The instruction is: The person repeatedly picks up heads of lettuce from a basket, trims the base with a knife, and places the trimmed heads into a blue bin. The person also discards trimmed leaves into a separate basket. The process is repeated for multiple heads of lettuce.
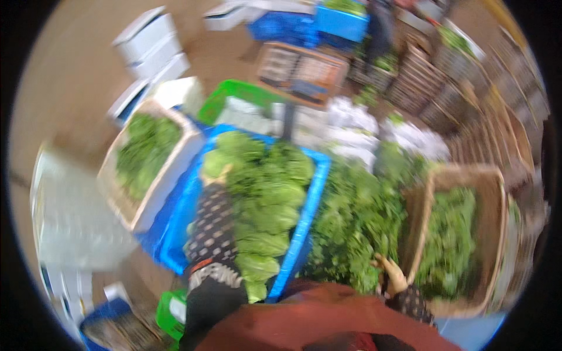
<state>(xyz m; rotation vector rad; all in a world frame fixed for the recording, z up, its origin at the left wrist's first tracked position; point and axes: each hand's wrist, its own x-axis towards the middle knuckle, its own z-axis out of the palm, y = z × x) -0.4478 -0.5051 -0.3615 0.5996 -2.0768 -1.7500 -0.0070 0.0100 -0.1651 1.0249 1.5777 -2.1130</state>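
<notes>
My left arm, in a dark patterned sleeve, stretches over a blue plastic crate [314,206]. At its end my left hand [216,174] touches a pale green lettuce-like head [218,159]; blur hides whether the fingers close on it. More leafy heads [259,239] lie in rows in this crate, with darker greens [246,184] among them. Lower right, my right hand [394,276] is at the edge of a large heap of leafy greens [351,219]. Its fingers point up toward the leaves, and their grip is not clear.
Left of the crate stands a white foam box [169,184] of greens. A tan-rimmed container [494,245] with greens is on the right. White bags [351,127], a printed carton [303,72] and a green crate [243,92] lie beyond. Stacked baskets [417,74] are at upper right.
</notes>
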